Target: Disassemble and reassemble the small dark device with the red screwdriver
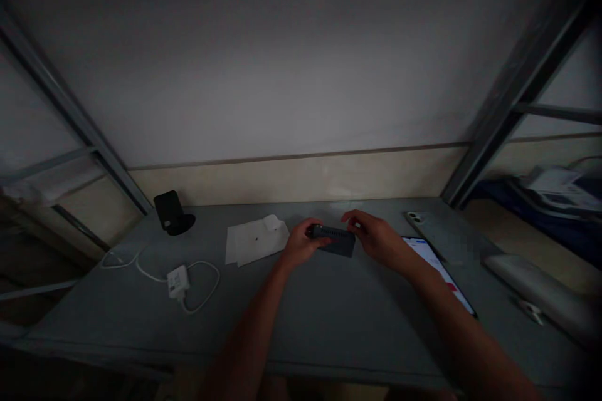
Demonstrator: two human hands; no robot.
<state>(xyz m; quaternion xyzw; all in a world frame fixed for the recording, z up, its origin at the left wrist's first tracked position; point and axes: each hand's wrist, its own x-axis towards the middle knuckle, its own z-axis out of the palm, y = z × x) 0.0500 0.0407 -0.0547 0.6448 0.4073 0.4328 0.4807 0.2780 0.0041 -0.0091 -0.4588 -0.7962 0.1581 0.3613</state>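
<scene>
A small dark rectangular device (336, 244) with a row of slots along its upper edge is held just over the table. My left hand (303, 243) is closed around its left end, the thumb lying across the front. At the right end, my right hand (369, 232) has its fingers curled together in a pinch. Whether anything small sits between those fingertips is too dark to make out. White paper sheets (254, 250) lie left of my left hand, with a small white case (271, 222) on them. A lit phone (437, 269) rests beside my right forearm.
A white charger (177, 281) with a looping white cable (219, 276) lies on the grey table (329, 326). A black stand (172, 213) is at the back left. Another phone (416, 218) and a grey elongated case (531, 282) lie right. Metal posts (508, 100) flank the table.
</scene>
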